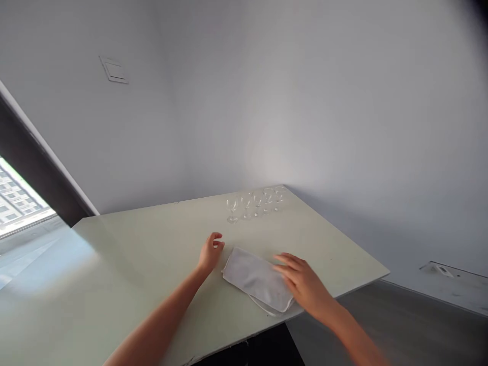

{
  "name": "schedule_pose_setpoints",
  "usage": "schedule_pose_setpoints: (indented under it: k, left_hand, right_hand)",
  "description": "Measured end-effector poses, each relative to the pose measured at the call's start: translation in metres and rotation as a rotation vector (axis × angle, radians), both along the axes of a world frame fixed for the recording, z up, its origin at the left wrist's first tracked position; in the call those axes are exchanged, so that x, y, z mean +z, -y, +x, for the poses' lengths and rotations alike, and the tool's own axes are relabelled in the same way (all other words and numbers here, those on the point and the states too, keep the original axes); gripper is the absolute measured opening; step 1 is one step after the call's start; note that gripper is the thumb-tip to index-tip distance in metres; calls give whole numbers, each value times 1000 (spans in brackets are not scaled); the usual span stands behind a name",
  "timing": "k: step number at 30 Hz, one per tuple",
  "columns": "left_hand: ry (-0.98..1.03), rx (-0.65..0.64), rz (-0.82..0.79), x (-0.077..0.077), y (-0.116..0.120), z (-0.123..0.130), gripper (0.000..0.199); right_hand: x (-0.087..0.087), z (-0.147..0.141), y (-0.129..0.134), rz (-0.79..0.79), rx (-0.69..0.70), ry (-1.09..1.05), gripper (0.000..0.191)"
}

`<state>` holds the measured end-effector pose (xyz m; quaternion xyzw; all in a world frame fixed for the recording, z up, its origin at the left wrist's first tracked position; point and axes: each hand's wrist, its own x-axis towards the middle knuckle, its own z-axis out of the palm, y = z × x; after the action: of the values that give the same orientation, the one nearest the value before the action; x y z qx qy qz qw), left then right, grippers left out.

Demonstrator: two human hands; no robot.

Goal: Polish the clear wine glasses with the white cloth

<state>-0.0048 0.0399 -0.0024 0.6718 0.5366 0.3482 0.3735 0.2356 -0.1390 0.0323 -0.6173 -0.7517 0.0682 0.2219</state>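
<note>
A folded pale grey cloth (pixel 255 278) with a white edge lies near the front edge of the table. Over its right end is my right hand (pixel 299 282), fingers stretched out and slightly blurred; whether they touch the fabric I cannot tell. Just left of the cloth, my left hand (pixel 211 252) has its fingers loosely curved, thumb apart, and holds nothing. Beyond both hands, several clear stemmed glasses stand upright in a row, the nearest glass (pixel 232 209) at the left end.
The pale table (pixel 152 254) reaches into the corner between two grey walls (pixel 324 101). Its right edge drops to a dark floor (pixel 381 320). A light switch (pixel 114 70) is on the left wall, and a window (pixel 21 198) shows at far left.
</note>
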Motion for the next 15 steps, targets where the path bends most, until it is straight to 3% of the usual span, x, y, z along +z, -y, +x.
schedule_pose_setpoints:
  k: [4, 7, 10, 15]
  left_hand:
    - [-37, -6, -4, -15, 0, -3, 18]
    - [-27, -19, 12, -17, 1, -5, 18]
    - [-32, -19, -15, -17, 4, -7, 18]
    - [9, -21, -106, -19, 3, -9, 20]
  right_hand:
    - [-10, -32, -35, -128, 354, 97, 41]
    - [-26, -34, -62, -188, 449, 142, 47]
    - [-37, -15, -83, -190, 343, 171, 48]
    - [-42, 31, -98, -151, -105, 297, 45]
